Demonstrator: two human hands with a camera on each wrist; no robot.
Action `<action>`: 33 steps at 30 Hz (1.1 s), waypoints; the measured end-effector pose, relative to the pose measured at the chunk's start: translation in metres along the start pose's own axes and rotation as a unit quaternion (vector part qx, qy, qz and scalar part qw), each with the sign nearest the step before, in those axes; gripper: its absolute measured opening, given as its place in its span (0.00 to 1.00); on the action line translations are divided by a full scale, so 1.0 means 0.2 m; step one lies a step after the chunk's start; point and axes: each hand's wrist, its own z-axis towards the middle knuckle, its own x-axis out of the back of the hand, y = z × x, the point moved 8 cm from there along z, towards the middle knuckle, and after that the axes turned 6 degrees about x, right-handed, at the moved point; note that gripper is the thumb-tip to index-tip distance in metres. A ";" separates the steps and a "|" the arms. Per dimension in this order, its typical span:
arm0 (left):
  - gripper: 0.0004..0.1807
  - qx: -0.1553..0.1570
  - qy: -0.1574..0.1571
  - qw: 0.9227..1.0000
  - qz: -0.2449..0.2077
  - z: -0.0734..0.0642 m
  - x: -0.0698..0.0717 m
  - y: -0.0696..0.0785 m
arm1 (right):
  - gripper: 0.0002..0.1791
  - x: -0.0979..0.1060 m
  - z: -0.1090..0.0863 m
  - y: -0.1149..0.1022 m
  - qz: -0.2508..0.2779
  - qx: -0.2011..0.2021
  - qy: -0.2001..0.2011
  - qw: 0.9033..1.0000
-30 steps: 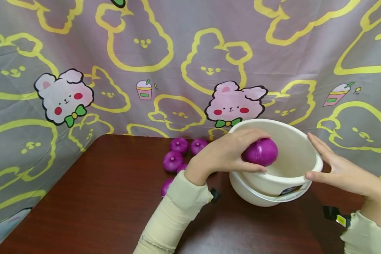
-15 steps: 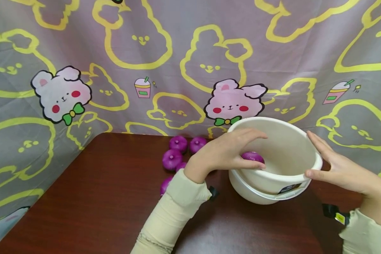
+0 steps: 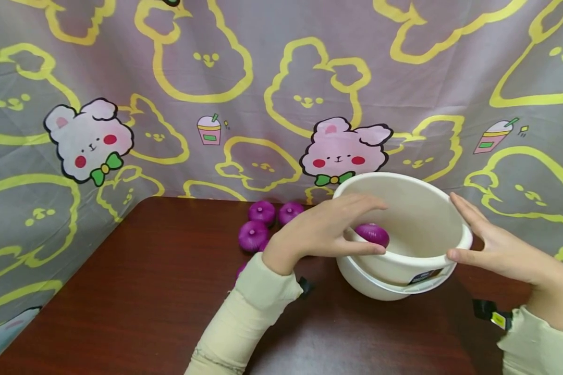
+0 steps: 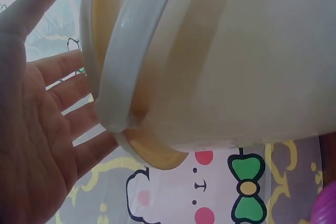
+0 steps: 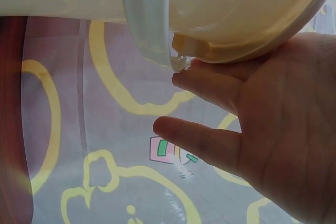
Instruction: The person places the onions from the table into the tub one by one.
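A cream plastic bucket with a folded-down handle stands on the table. One purple onion lies inside, by its left wall. My left hand is at the left rim, thumb and fingers spread apart, with nothing between them. In the left wrist view its fingers reach straight along the rim. My right hand rests against the right rim, thumb toward the front and fingers farther back. Seen from the right wrist, those fingers are straight and spread, the uppermost touching below the rim.
Several more purple onions sit left of the bucket on the dark brown table, some partly hidden by the left arm. A patterned cloth hangs directly behind the table and bucket.
The left hand held an onion over the bucket, then let it go; the onion dropped inside. The left hand has since shifted slightly left. The right hand stays at the rim.
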 end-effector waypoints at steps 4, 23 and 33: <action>0.42 0.007 -0.008 1.000 0.002 -0.03 0.00 -0.02 | 0.58 0.00 0.00 -0.01 -0.002 0.002 0.001 1.000; 0.50 0.073 -0.007 0.995 0.069 -0.20 0.00 -0.11 | 0.58 0.01 0.01 -0.01 0.006 0.002 -0.002 1.000; 0.52 0.079 0.015 0.993 0.086 -0.29 0.06 -0.14 | 0.59 0.01 0.00 0.00 0.011 0.006 0.000 1.000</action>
